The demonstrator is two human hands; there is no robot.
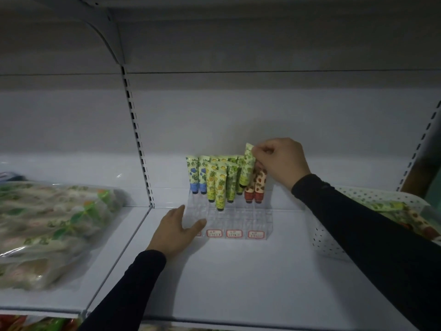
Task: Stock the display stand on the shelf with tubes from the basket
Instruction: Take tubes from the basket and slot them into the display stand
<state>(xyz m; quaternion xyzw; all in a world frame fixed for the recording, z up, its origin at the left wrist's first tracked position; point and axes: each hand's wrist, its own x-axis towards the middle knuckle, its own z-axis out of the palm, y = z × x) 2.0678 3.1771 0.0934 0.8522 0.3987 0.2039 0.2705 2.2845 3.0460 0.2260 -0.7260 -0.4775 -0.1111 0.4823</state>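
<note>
Your right hand [281, 161] pinches the top of a green tube [247, 167] with curled fingers [259, 151] and holds it tilted over the back of the clear display stand [238, 216], just beside two red tubes [255, 187]. Your left hand [176, 230] lies flat on the white shelf [238, 278] with straight fingers, touching the left front corner of the stand. Blue tubes [198, 174] and yellow tubes [216, 185] stand cap down in the back rows. The front rows have small red labels [235, 233]. The white basket [334, 235] with more tubes sits on the right. A clear bag [52, 230] of packs lies on the left.
</note>
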